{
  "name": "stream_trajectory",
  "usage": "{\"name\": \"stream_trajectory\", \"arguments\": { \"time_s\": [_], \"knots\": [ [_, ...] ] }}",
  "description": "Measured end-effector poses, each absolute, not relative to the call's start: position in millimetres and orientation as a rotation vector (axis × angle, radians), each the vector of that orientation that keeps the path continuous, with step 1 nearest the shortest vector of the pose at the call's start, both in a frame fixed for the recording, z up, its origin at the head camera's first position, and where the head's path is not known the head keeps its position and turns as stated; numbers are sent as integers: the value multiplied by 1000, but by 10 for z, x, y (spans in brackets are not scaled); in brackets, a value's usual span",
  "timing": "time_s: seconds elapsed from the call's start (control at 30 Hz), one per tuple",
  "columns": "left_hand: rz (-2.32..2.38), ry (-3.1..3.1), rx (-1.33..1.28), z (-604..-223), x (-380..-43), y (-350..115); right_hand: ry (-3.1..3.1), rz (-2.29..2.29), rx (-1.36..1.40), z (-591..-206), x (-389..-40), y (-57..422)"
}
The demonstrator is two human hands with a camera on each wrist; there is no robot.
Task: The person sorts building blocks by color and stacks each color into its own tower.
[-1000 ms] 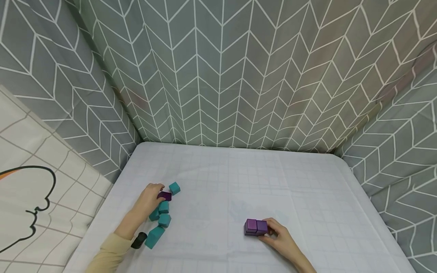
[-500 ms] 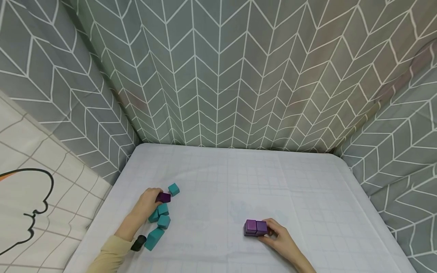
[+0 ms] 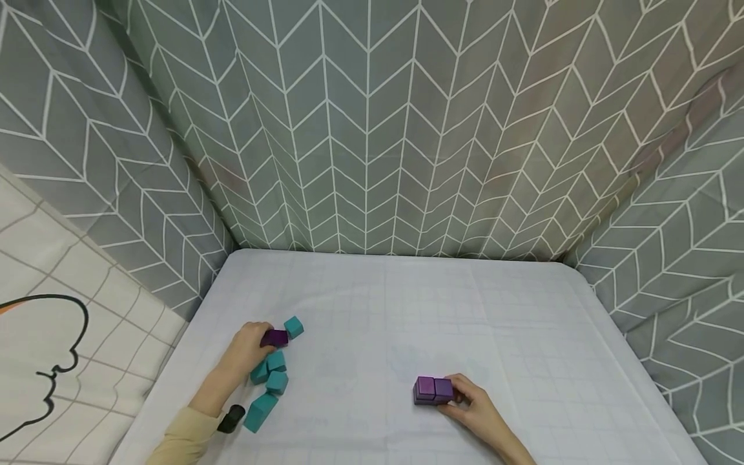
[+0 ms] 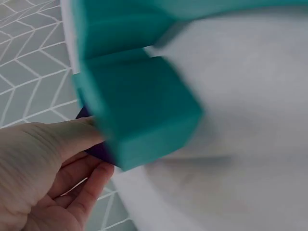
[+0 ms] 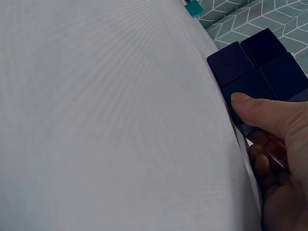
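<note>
In the head view my left hand (image 3: 244, 350) pinches a dark purple block (image 3: 275, 338) between thumb and fingers. Teal blocks (image 3: 276, 383) lie around it: one beyond it (image 3: 294, 327) and several in a crooked row nearer to me. Seen from the left wrist, a teal block (image 4: 149, 110) hides most of the purple one. My right hand (image 3: 478, 411) grips joined purple blocks (image 3: 426, 387) on the table from their right side. From the right wrist these blocks (image 5: 257, 67) look nearly black, with the thumb pressed on one face.
A small black object (image 3: 231, 419) sits beside the left wrist; its kind is unclear. White cloth covers the table (image 3: 360, 323). Grey patterned curtains (image 3: 372, 129) stand behind and at the sides, and a white gridded sheet (image 3: 41, 361) hangs at left.
My left hand has drawn the purple block slightly left, and more of it shows. The right hand keeps its grip on its blocks in place. The head view has shifted slightly.
</note>
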State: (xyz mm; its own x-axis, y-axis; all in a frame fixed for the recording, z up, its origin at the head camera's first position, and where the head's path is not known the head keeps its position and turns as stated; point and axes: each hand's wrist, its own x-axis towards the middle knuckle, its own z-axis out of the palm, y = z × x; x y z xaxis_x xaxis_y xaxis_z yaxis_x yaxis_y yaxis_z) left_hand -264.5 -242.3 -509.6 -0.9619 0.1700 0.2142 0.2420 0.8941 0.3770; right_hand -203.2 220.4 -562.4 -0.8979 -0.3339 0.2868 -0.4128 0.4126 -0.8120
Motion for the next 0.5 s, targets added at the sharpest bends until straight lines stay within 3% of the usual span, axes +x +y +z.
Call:
{"name": "stream_trajectory", "arguments": {
  "time_s": [0.27, 0.5],
  "knots": [
    [-569, -2774, -295, -4648, -2583, -2235, -2574, 1503, 683, -5641, -2017, 2196],
    [-644, -2694, -347, -4306, -2631, -1791, -2566, 1497, 687, -5607, -2015, 2190]
  ]
}}
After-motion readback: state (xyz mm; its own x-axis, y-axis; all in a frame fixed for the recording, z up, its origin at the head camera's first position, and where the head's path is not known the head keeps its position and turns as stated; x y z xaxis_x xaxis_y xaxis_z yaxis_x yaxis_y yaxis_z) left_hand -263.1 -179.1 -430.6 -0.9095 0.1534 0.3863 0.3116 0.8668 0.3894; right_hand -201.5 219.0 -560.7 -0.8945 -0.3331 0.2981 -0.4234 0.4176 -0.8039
